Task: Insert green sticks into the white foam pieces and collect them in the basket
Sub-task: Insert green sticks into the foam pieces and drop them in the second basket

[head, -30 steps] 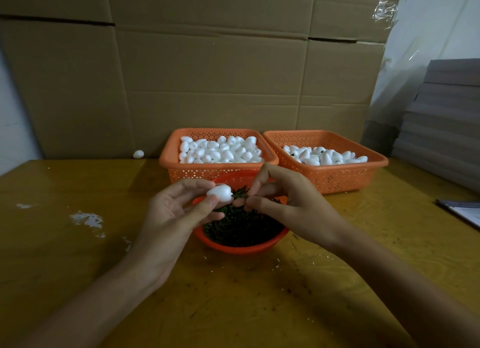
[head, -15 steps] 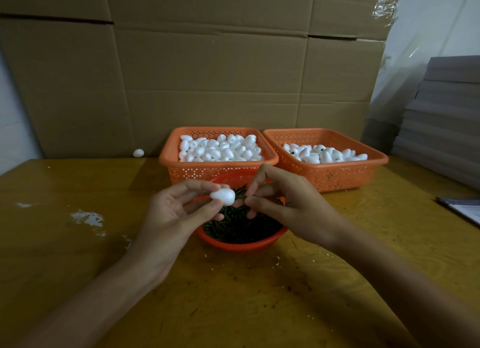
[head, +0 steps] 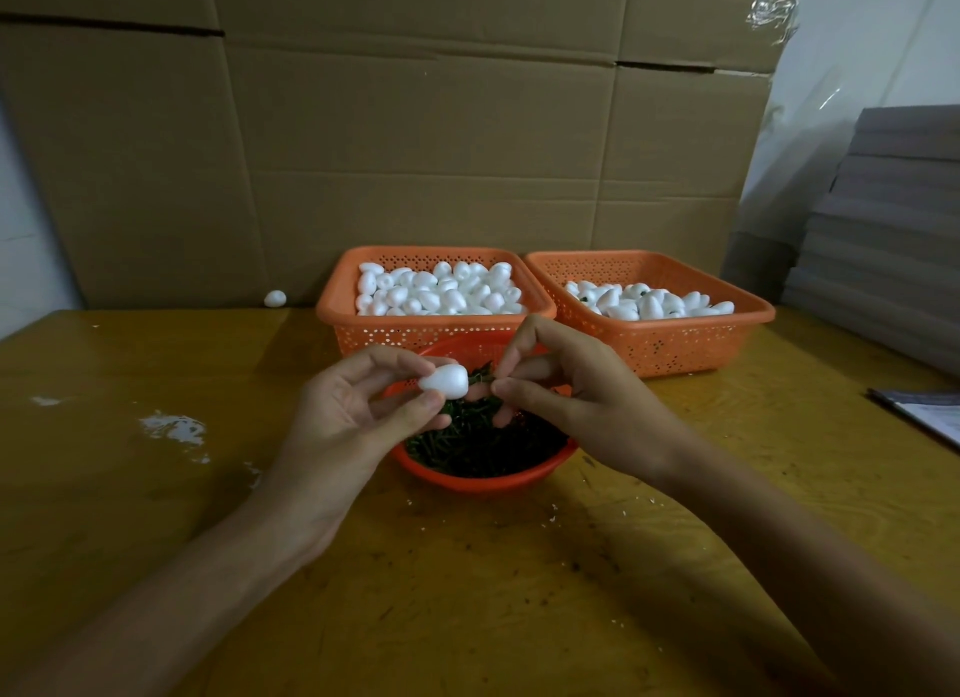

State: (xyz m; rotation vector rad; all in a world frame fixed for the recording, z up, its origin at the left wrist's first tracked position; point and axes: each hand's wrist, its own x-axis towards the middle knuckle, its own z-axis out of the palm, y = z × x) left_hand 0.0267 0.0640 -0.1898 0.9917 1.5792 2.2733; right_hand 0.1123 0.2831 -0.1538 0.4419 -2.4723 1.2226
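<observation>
A thin green stick [head: 480, 379] is now exposed between the white egg-shaped foam piece [head: 444, 382] and the pinching fingertips [head: 506, 386] of the right hand [head: 587, 410].

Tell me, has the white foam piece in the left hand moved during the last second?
No, hardly at all. The foam piece stays above the far-left part of the red bowl, just in front of the left basket.

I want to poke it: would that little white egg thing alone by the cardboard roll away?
Probably: the stray foam piece is egg-shaped, so it would likely wobble off in a curve. It seems very light, since the left hand holds a similar piece in a loose pinch.
</observation>
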